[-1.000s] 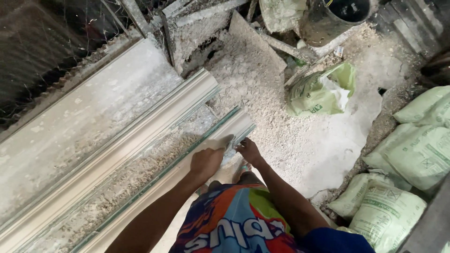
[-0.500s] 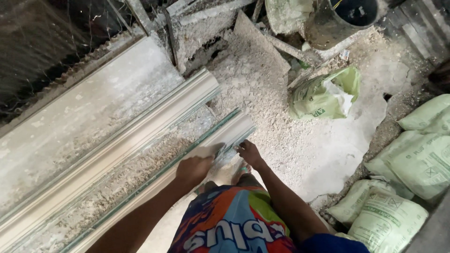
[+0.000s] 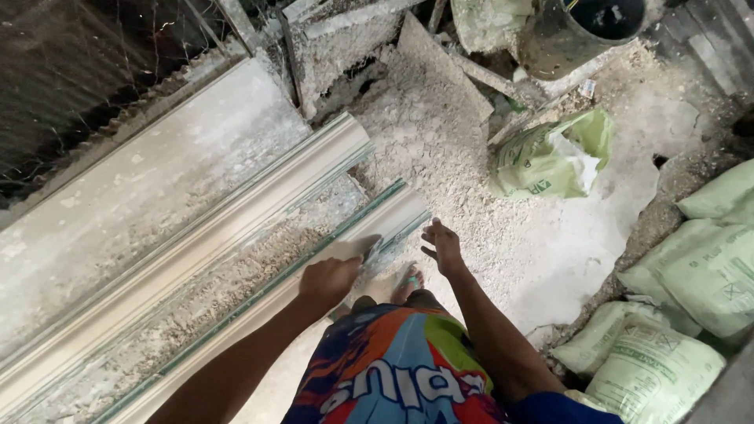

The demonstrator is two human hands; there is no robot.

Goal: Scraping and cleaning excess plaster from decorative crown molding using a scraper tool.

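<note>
Since a moment ago the right hand (image 3: 442, 247) has come off the near moulding's (image 3: 314, 271) end and now hovers open just beside it, while the left hand (image 3: 328, 281) has slid along its edge, closed on a scraper (image 3: 369, 250), so the scraping now goes one-handed.

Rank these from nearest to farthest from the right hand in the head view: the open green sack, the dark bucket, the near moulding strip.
1. near moulding strip, just left of the right hand
2. open green sack, up and right
3. dark bucket, top edge
</note>
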